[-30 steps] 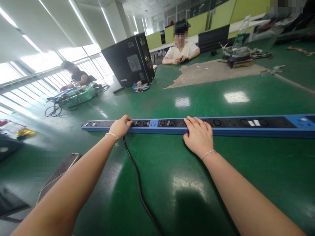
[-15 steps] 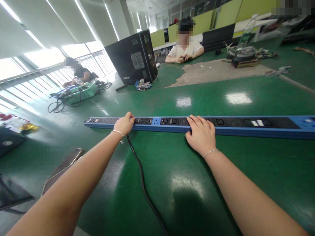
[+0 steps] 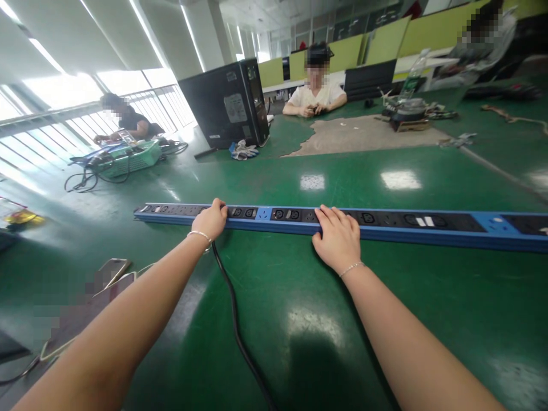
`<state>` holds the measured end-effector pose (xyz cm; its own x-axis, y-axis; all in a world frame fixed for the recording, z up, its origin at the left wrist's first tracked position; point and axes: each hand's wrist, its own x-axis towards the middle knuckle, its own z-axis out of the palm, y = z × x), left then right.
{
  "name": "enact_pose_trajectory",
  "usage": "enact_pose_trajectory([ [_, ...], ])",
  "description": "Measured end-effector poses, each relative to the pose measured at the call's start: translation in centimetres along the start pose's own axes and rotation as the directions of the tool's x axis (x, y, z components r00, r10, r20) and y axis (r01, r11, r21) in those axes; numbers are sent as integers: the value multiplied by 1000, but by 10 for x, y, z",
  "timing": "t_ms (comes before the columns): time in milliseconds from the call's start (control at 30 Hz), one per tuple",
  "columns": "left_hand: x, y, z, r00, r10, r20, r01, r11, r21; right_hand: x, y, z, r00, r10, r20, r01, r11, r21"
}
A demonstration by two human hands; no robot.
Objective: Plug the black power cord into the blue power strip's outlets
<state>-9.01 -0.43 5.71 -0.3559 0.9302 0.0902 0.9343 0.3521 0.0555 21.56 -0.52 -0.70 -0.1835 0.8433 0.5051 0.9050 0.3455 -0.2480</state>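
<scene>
A long blue-and-black power strip [image 3: 295, 229] lies across the table with its sockets facing up. My left hand [image 3: 210, 220] is closed over its left half. From beneath that hand a black power cord [image 3: 234, 308] runs down toward the near edge; the cord's end is hidden in my fingers. Farther right, my right hand [image 3: 339, 237] grips the strip, fingers laid over its top and thumb at the near side.
Behind the strip stand a black computer case [image 3: 225, 105] and a pair of gloves [image 3: 244, 150]. At the left are a green basket [image 3: 137, 158] and a phone [image 3: 112, 273]. A bottle [image 3: 414, 74] and loose parts [image 3: 409, 111] sit far right. Other people are seated beyond.
The view has shifted slightly, so the strip and both hands appear a little farther left. Another person now shows at the upper right. Both hands keep their places on the strip.
</scene>
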Motion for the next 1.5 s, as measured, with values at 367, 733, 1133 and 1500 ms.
enact_pose_trajectory([
  [367,4,-5,-15,1000,-11,8,11,1000,21,-1,1,-3,999,-26,21,26,999,-22],
  [733,-15,45,-40,989,98,112,-49,924,-379,-1,0,-2,999,-10,31,11,1000,-21],
  [1133,-4,85,-21,947,189,259,-83,924,-373,-1,0,-1,1000,2,21,-2,1000,-2],
  [1500,0,87,-23,926,201,319,-117,957,-264,0,-1,-2,1000,8,29,-8,1000,10],
])
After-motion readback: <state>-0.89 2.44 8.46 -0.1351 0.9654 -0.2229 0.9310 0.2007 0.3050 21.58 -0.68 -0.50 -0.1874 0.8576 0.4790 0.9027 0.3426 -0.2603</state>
